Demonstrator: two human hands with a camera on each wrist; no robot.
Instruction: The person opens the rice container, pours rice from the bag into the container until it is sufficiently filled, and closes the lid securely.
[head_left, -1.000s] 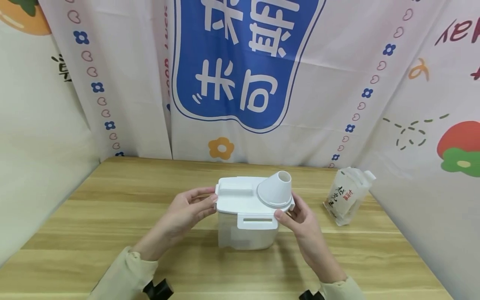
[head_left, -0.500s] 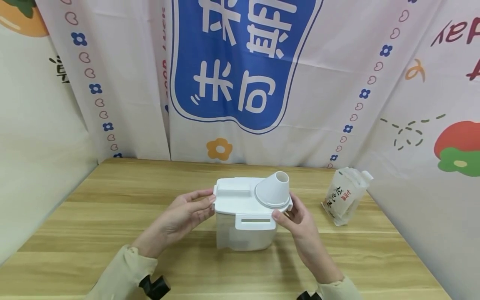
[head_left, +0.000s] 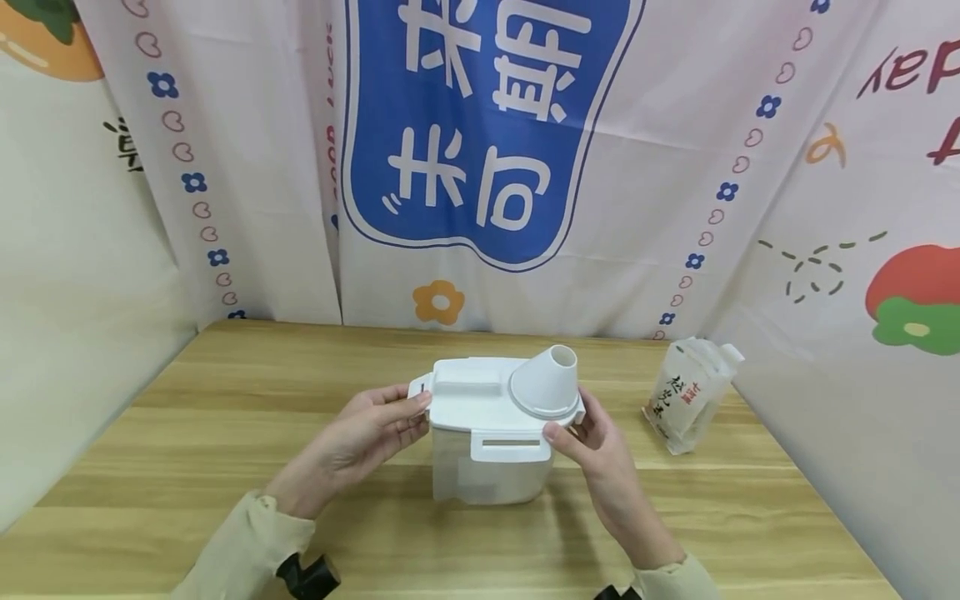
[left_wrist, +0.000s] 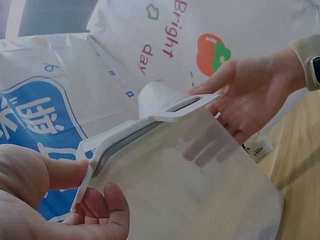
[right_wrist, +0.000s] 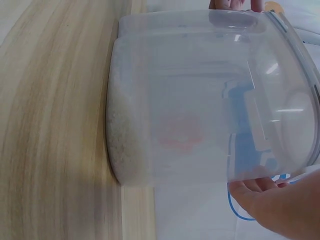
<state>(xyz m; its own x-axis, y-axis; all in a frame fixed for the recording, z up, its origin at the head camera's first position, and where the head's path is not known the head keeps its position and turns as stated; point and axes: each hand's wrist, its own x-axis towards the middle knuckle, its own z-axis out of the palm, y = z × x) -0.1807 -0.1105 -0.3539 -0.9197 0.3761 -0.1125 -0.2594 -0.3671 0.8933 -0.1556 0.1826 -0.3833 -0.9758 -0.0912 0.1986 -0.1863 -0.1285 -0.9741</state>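
A clear rice storage container (head_left: 487, 479) with a white lid (head_left: 468, 402) stands upright on the table, mid-view. A cone-shaped cup (head_left: 547, 385) rises from the lid's right part. Pale grains, like rice, cover the container's bottom (right_wrist: 122, 135) in the right wrist view. My left hand (head_left: 367, 437) pinches the lid's left latch (head_left: 420, 386), which juts outward, between thumb and fingers. The front latch (head_left: 510, 447) also sticks out from the lid. At the right end my right hand (head_left: 607, 458) grips the container, thumb by the front latch and fingers behind.
A white bag (head_left: 686, 396) with dark and red lettering stands on the wooden table (head_left: 225, 400) to the right. Behind hangs a white printed cloth (head_left: 637, 200) with a blue sign, and more printed cloth walls the sides.
The left latch has swung outward from the lid under my left hand's fingers. My right hand keeps its grip and the container stays in place; the head view shifts slightly.
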